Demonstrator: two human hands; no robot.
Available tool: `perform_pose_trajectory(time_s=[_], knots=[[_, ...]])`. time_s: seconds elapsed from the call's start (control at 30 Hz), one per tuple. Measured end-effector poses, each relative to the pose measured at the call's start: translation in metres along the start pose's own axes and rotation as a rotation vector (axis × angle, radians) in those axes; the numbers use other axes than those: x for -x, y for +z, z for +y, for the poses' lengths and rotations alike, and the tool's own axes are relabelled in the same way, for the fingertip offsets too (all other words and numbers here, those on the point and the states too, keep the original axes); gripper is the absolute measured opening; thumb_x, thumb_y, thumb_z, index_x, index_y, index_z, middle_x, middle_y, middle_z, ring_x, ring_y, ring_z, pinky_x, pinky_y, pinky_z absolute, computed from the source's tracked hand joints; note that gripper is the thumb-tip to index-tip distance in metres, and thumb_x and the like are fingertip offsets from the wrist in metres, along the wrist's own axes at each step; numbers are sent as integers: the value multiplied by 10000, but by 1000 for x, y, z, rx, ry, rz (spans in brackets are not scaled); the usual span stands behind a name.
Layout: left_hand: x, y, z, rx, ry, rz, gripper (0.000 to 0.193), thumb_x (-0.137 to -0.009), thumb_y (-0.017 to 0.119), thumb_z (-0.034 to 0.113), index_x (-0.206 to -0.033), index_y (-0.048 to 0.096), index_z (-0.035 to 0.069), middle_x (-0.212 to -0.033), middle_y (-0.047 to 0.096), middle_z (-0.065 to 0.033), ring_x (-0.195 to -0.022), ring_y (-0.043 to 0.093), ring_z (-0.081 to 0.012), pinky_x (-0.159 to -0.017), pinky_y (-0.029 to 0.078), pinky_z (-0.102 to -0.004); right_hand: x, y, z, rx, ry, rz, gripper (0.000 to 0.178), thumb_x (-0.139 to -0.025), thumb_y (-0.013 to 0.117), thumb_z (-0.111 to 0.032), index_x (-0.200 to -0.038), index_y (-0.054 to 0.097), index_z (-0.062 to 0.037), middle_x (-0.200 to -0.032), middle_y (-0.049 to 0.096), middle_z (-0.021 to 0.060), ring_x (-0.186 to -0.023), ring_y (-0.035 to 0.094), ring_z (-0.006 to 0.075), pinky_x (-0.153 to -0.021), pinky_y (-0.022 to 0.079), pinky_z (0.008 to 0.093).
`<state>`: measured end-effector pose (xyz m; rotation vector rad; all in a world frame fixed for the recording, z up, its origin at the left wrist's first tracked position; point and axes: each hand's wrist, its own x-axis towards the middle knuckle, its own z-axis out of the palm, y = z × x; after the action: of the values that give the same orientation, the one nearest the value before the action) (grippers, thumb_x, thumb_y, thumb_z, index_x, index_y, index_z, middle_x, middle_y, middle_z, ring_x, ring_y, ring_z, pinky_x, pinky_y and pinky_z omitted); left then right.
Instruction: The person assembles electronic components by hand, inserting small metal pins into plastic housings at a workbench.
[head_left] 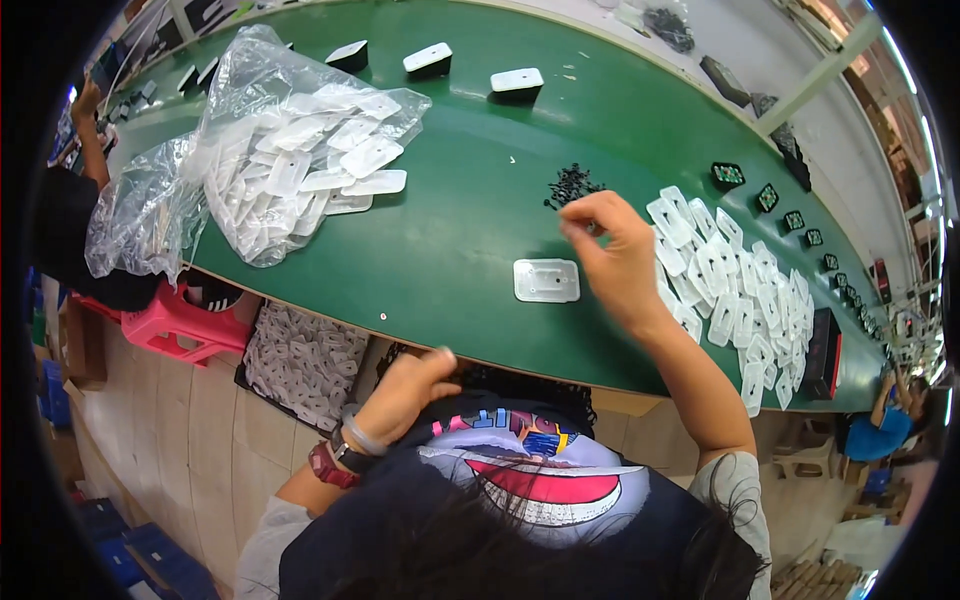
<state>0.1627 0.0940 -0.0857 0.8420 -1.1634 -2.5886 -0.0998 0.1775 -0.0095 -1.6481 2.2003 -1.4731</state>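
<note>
A single white translucent plastic cover lies flat on the green table in front of me. My right hand hovers just right of it, beside a small pile of black pieces that look like tiny screws or plugs. Its thumb and forefinger are pinched together, and whatever is between them is too small to tell. At the table's near edge my left hand is held in front of my body, loosely bent with the fingers apart. Nothing shows in it.
A heap of similar white covers spreads at the right, next to a black box. A clear plastic bag spills more covers at the left. Black devices line the far side. Below stand a bin of white parts and a pink stool.
</note>
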Motion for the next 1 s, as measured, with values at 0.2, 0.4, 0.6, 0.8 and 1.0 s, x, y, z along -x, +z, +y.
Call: perform_pose_trajectory(time_s=[0.2,0.4,0.6,0.8,1.0], knots=[[17,20,78,-513,8,-436,215,-877,617,140,-1007,610,-31,-989,646,-98,-804,611,-138,-622,487,-191,0,-4,12,21,1,5,162,-750,632,81,-869,648,-27,-858,622,34,-691,531,137,-613,434,252],[-56,75,111,-1276,600,-393,328,-737,725,98,-1018,578,18,-935,603,-87,-806,582,-210,-716,476,-295,10,-5,7,-118,83,4,178,-736,639,96,-861,648,-29,-873,631,41,-738,537,139,-648,428,237],[-113,86,88,-1673,903,-244,404,-680,757,135,-1009,533,66,-895,573,-64,-801,549,-252,-735,458,-335,12,-13,17,-103,64,-30,213,-727,634,116,-887,655,-23,-890,632,58,-752,548,156,-656,440,242],[-122,76,98,-1480,744,-453,415,-693,741,119,-1043,522,69,-913,573,-53,-807,546,-249,-745,455,-337,-3,-23,27,93,54,56,214,-739,632,103,-914,656,-18,-925,627,67,-764,559,177,-669,456,261],[-125,82,116,-1206,473,-521,361,-754,681,41,-1077,519,36,-924,589,-63,-755,568,-208,-705,479,-305,-13,-45,47,446,95,76,169,-781,632,40,-937,652,-22,-931,616,67,-792,561,203,-716,463,295]])
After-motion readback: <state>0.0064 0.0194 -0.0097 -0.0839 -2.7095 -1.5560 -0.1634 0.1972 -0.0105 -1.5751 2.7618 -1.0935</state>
